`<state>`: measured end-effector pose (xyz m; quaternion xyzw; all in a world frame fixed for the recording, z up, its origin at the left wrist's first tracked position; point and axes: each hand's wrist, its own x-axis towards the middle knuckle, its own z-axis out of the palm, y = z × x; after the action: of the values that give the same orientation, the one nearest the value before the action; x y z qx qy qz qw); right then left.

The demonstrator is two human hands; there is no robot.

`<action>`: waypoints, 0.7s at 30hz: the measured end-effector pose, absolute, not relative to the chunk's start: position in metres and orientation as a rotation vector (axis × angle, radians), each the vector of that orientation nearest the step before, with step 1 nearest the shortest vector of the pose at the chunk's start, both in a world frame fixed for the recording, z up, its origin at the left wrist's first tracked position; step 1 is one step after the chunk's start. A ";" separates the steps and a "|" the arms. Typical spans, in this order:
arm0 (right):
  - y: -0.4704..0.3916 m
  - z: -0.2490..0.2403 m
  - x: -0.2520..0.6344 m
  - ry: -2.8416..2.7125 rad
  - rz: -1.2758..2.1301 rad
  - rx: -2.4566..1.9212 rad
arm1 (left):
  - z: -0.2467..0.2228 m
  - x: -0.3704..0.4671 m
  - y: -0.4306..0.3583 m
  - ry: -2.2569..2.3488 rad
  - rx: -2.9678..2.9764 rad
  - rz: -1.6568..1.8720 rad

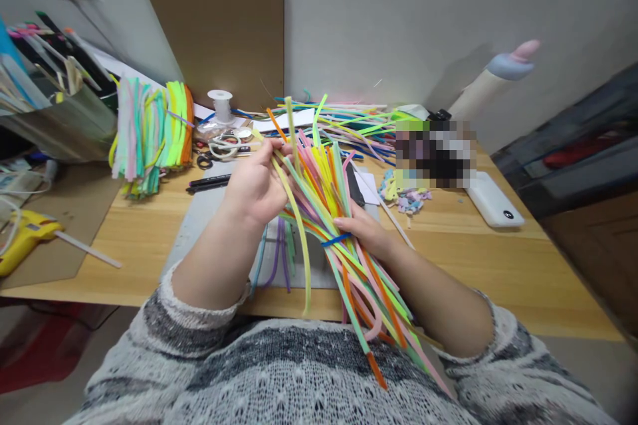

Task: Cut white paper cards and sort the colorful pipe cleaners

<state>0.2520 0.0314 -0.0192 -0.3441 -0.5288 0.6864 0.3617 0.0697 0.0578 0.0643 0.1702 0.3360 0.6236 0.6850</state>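
Note:
My right hand (367,229) is closed around a bundle of pipe cleaners (326,176) in yellow, orange, pink, mint and green. A blue band (336,240) circles the bundle beside my fingers, and its lower ends fan out over my sweater. Left of it, my left hand (259,179) is closed, with a pale yellow pipe cleaner (301,232) between the fingers that hangs down in a curve. Some other stems cross near those fingertips; whether they are gripped too, I cannot tell. Purple and blue pipe cleaners (279,255) hang below my left hand, over a grey mat (192,232).
Loose pipe cleaners (349,123) lie along the wall. Bundled ones (152,133) stand at the left, near a pen holder (60,123). A yellow glue gun (30,236), black pens (209,182), a white spool (220,106), small scraps (406,196) and a white power bank (496,199) surround the mat.

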 end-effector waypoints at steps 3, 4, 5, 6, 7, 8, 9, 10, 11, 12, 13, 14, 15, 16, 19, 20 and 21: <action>0.031 -0.020 0.252 -1.358 1.778 -0.878 | 0.063 0.072 0.057 0.676 0.407 1.383; 0.031 -0.021 0.252 -1.359 1.778 -0.877 | 0.062 0.072 0.057 0.670 0.412 1.386; 0.031 -0.021 0.252 -1.358 1.780 -0.876 | 0.062 0.073 0.056 0.679 0.415 1.392; 0.031 -0.021 0.252 -1.358 1.783 -0.874 | 0.062 0.074 0.055 0.701 0.424 1.394; 0.031 -0.021 0.252 -1.357 1.788 -0.870 | 0.062 0.075 0.055 0.728 0.441 1.394; 0.032 -0.021 0.252 -1.356 1.792 -0.868 | 0.062 0.076 0.054 0.755 0.468 1.388; 0.032 -0.021 0.252 -1.356 1.792 -0.868 | 0.061 0.076 0.053 0.776 0.501 1.376; 0.032 -0.021 0.252 -1.358 1.786 -0.870 | 0.061 0.076 0.052 0.787 0.533 1.357; 0.032 -0.021 0.252 -1.363 1.779 -0.871 | 0.060 0.076 0.051 0.789 0.562 1.337; 0.033 -0.021 0.252 -1.367 1.773 -0.870 | 0.059 0.076 0.051 0.783 0.587 1.319; 0.033 -0.021 0.252 -1.369 1.774 -0.863 | 0.059 0.075 0.051 0.770 0.609 1.307; 0.033 -0.020 0.252 -1.368 1.783 -0.852 | 0.058 0.075 0.051 0.758 0.631 1.299; 0.033 -0.020 0.252 -1.361 1.801 -0.838 | 0.058 0.073 0.052 0.749 0.654 1.303; 0.033 -0.019 0.252 -1.349 1.829 -0.823 | 0.059 0.072 0.053 0.748 0.684 1.316; 0.032 -0.018 0.254 -1.263 1.940 -0.781 | 0.068 0.061 0.059 0.774 0.836 1.397; 0.033 -0.019 0.255 -1.226 1.973 -0.770 | 0.074 0.056 0.061 0.785 0.905 1.423; 0.033 -0.020 0.257 -1.190 2.001 -0.762 | 0.081 0.050 0.063 0.790 0.977 1.443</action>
<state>0.2567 0.0331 -0.0196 -0.2927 -0.4571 0.7683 0.3392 0.0497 0.0632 0.0812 0.4172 0.3374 0.6164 0.5764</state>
